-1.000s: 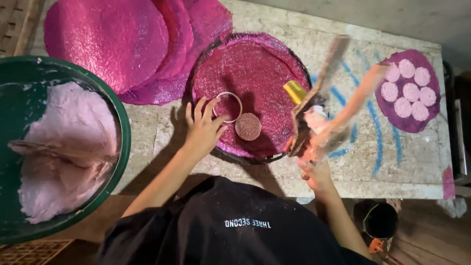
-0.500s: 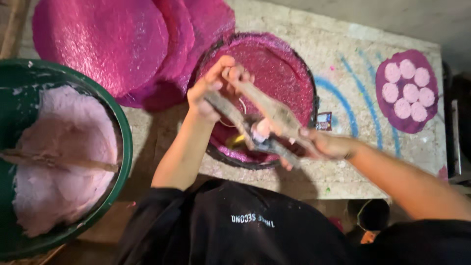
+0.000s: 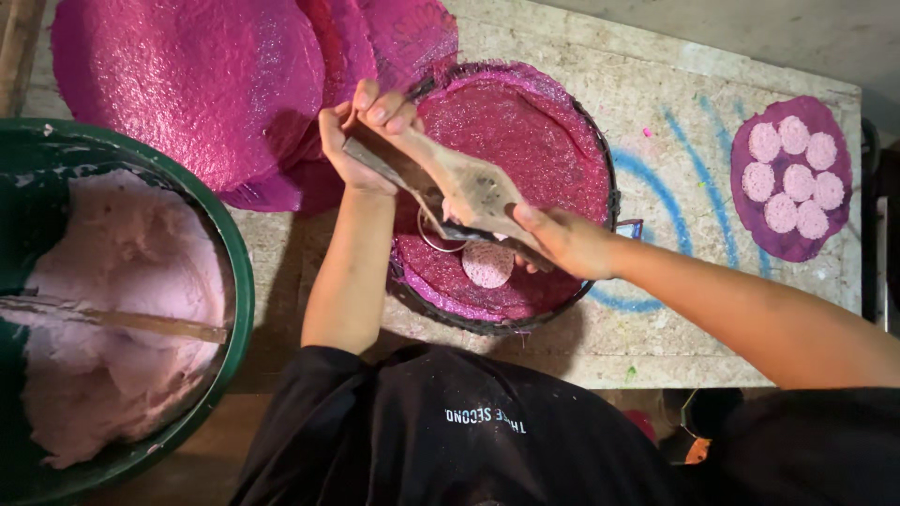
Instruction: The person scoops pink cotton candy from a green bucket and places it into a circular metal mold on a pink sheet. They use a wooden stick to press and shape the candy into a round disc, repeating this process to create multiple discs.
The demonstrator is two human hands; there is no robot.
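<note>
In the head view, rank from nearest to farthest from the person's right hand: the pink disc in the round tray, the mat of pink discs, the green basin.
From the right hand:
1. Pink disc, just left of it.
2. Mat of pink discs, far right.
3. Green basin, far left.

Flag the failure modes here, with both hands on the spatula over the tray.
1. The wooden spatula is held by the left hand and right hand right above the metal ring and a formed pink disc; a slip could dent the disc.
2. Paste clinging to the blade may drip onto the round magenta tray.
3. The stick rests loosely in the green basin near the left elbow; a bump could tip it.
</note>
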